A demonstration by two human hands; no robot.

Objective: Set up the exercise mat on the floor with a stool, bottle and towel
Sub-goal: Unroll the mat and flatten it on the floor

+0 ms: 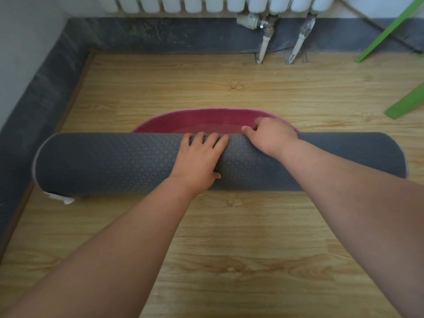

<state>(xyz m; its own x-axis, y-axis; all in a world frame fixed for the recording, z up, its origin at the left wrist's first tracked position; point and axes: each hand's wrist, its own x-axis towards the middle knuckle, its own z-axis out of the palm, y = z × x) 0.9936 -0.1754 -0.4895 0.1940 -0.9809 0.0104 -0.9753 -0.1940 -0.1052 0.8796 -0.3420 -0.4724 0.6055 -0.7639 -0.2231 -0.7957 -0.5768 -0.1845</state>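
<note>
Two hands are laid on a rolled grey exercise mat that lies crosswise on the wooden floor, below a radiator on the far wall. The left hand is pressed flat on top of the roll, its fingers loosely spread. The right hand is curled over the roll's far edge, its fingers bent against the mat; what they pinch, if anything, cannot be told. A pink inner face is shown just beyond the roll, so a short stretch seems already opened. Most of the mat is judged still to be unrolled. No stool, bottle or towel can be seen; their placing appears left to do. Green bars are seen at the right edge.
</note>
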